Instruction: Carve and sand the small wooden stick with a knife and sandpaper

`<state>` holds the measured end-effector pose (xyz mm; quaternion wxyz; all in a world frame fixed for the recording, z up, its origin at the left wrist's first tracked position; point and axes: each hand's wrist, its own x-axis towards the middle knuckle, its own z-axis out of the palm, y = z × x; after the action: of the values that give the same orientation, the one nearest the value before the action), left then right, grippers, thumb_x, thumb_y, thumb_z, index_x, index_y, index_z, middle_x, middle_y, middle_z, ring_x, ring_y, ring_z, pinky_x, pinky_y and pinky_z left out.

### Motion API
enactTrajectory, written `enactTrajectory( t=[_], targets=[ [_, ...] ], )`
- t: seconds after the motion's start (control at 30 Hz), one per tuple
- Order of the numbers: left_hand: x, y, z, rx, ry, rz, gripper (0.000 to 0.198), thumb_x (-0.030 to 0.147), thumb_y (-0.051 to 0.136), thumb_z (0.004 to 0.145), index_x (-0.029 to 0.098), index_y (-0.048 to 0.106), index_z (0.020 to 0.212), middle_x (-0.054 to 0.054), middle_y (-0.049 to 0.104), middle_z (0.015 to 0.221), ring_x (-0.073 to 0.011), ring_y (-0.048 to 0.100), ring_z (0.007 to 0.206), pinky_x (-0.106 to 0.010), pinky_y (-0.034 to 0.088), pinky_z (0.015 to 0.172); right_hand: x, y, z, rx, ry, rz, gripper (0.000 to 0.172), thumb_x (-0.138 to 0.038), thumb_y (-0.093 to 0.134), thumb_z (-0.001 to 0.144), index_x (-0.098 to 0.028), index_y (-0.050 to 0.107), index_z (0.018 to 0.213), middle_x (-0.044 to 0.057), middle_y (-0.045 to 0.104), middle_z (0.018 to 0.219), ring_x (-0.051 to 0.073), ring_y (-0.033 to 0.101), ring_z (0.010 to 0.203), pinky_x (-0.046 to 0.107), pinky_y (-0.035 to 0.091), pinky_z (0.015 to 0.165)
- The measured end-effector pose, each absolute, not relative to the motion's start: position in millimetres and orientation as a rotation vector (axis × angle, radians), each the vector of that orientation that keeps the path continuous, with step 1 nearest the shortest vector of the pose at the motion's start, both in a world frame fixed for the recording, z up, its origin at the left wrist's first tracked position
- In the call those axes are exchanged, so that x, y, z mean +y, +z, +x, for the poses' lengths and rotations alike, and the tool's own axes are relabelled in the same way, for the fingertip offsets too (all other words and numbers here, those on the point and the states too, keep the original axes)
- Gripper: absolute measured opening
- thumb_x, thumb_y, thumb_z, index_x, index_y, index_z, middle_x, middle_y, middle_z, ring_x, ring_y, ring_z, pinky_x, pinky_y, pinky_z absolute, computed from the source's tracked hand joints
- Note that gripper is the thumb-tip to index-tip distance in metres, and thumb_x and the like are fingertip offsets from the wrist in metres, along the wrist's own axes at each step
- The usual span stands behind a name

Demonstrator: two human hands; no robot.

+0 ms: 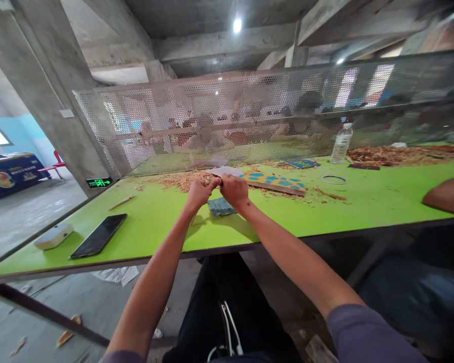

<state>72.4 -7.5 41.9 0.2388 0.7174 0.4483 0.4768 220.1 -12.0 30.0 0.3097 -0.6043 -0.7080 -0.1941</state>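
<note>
My left hand (199, 192) and my right hand (233, 189) meet above the green table (155, 222), both with fingers closed in a pinch on a small piece between them that I cannot make out. Just below the hands lies a small blue-grey folded cloth or pad (220, 206). Behind the hands a flat pale sheet (225, 171) and a wooden board with blue shapes (274, 182) lie among a heap of wood shavings (181, 180).
A black phone (98, 235) and a white box (53, 236) lie at the left. A water bottle (341, 143), a tape ring (334, 179) and more shavings sit at the right. A co-worker's arm (448, 194) rests on the right edge. A mesh screen (249, 116) backs the table.
</note>
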Motion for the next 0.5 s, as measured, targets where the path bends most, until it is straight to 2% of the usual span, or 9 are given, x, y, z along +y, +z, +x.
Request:
enactTrajectory(
  t=[0.23, 0.4, 0.5],
  targets=[
    [-19.0, 47.3, 78.6, 1.091, 1.254, 1.660, 0.061, 0.068, 0.068, 0.082, 0.023, 0.035, 0.056, 0.009, 0.031, 0.040, -0.0042, 0.025, 0.031, -0.022, 0.015, 0.036, -12.8, 29.4, 213.7, -1.783, -0.554, -1.613, 0.036, -0.034, 0.032, 0.107, -0.014, 0.062, 0.107, 0.015, 0.073, 0.097, 0.024, 0.068, 0.086, 0.029, 0.038, 0.068],
    [-25.7, 52.1, 74.8, 0.949, 1.198, 1.626, 0.062, 0.060, 0.078, 0.078, 0.023, 0.031, 0.058, 0.011, 0.028, 0.041, -0.0022, 0.023, 0.032, -0.020, 0.013, 0.035, -11.3, 31.5, 220.6, -1.702, -0.456, -1.674, 0.025, -0.032, 0.043, 0.103, -0.017, 0.062, 0.108, 0.012, 0.074, 0.099, 0.023, 0.068, 0.084, 0.029, 0.037, 0.067],
    [-25.6, 53.2, 73.0, 0.844, 1.199, 1.701, 0.055, 0.056, 0.079, 0.078, 0.022, 0.039, 0.065, 0.012, 0.032, 0.045, -0.0022, 0.026, 0.033, -0.019, 0.018, 0.034, -10.3, 32.7, 226.8, -1.722, -0.412, -1.682, 0.023, -0.031, 0.046, 0.101, -0.017, 0.064, 0.105, 0.011, 0.075, 0.098, 0.023, 0.069, 0.086, 0.028, 0.037, 0.068]
  ],
)
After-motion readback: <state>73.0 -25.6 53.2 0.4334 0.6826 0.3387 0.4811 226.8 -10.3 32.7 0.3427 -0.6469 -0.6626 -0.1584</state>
